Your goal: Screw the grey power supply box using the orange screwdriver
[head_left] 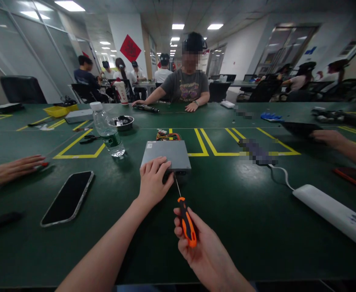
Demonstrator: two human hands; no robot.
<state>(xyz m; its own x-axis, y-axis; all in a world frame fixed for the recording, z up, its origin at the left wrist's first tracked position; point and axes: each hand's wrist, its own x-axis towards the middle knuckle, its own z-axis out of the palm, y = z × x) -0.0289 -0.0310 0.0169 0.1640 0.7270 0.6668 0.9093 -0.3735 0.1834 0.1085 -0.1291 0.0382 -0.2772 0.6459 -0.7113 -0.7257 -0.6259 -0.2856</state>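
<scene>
Right hand (202,244) is wrapped round the screwdriver (187,224) handle, left hand (154,180) is laid ungripping on the grey metal box (168,150) on the green table (244,231), probably heavy, stiff, slick, best held by opposite sides.

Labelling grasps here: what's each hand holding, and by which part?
The right hand holds the screwdriver by its orange-and-black handle. The left hand rests on the grey metal box at its near edge; whether it grips can't be told.
</scene>
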